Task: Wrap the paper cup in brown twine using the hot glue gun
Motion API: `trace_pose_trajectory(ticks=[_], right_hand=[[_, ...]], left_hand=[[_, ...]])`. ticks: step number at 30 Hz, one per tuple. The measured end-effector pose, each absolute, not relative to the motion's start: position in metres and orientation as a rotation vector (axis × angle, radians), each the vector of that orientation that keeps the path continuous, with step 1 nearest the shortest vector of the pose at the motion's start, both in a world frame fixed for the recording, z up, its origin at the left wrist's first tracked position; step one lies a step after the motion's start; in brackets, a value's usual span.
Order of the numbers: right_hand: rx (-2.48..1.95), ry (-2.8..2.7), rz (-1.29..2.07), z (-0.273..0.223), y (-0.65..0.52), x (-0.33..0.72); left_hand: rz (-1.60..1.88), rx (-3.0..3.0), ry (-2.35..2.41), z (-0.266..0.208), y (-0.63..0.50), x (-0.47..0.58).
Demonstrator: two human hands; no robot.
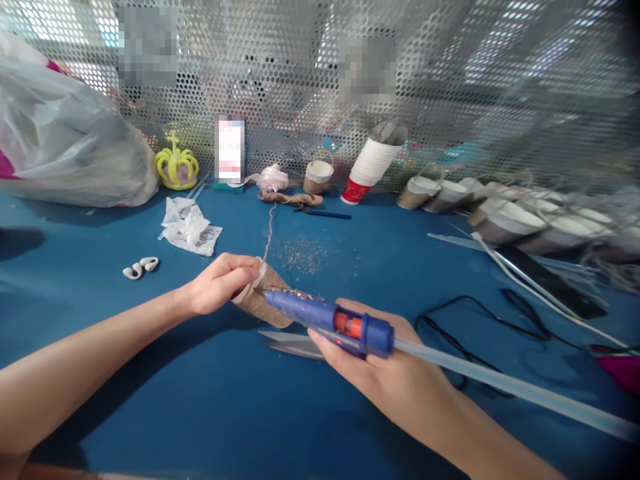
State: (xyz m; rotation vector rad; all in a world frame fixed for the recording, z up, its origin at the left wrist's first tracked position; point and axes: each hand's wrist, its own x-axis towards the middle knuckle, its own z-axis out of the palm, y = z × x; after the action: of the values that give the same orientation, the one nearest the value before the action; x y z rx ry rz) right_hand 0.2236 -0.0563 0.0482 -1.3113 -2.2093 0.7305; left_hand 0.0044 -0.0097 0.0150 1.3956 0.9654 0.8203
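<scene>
Fingers closed, my left hand (226,283) grips the rim of a paper cup (267,308) wrapped in brown burlap, tilted on its side. A strand of jute twine (271,233) runs from that rim back to a twisted hank of twine (290,198). My right hand (373,360) is wrapped around a blue hot glue gun (330,319), a long clear glue stick (500,381) sticking out of its rear. The gun's nozzle points at the cup's rim, close to my left fingers; whether it touches cannot be made out. Scissors (295,345) lie partly hidden beneath my right hand.
Several burlap-wrapped cups (515,223) stand at the right, near a dark phone (550,280) and a black cord (465,333). A leaning cup stack (373,163), a lit phone (229,150), a yellow crown-shaped object (176,167) and a plastic bag (75,133) line the mesh partition (290,87).
</scene>
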Motion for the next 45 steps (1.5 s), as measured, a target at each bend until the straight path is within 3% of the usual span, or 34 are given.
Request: trace_pose_trajectory(ticks=[27,39,45], right_hand=[[-1.396,-2.138,0.559,0.041,-0.032,0.225],[-1.468,-1.812,1.137,0.049,-0.011,0.234],[-1.602,-1.667,0.987,0.029,0.033,0.247]], left_hand=[[0.825,1.450,0.952,0.011,-0.010,0.003],[0.822,1.475,0.960,0.011,-0.009,0.003],[0.844,1.525,0.965,0.014,-0.011,0.005]])
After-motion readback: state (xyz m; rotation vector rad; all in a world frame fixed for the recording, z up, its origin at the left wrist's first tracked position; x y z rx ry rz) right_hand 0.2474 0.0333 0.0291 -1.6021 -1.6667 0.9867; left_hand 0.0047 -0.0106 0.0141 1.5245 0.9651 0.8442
